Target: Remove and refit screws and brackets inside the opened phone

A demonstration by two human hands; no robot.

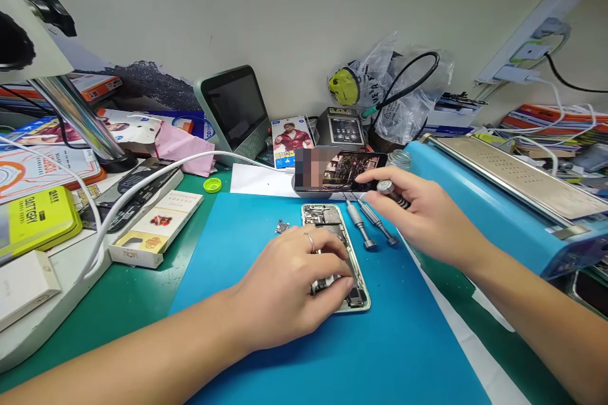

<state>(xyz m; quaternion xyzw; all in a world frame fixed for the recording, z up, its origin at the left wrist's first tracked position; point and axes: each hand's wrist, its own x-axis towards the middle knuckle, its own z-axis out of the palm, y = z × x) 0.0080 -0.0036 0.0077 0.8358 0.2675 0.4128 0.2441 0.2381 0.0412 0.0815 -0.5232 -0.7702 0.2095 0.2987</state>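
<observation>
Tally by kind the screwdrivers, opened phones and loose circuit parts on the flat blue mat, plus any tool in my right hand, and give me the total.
Slim grey metal screwdrivers: 2
Opened white-framed phone: 1
Small dark loose circuit part: 1
Round-capped grey metal tool in the right hand: 1
Total: 5

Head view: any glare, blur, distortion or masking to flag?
Head view: bright streaks of glare on the shiny cylindrical metal post; head view: wide-angle stretch probably exaggerates the tilt of the long white power strip; head view: pixelated patch masks the left end of the black rectangular phone; head view: opened pale-framed phone looks fairly sharp.
</observation>
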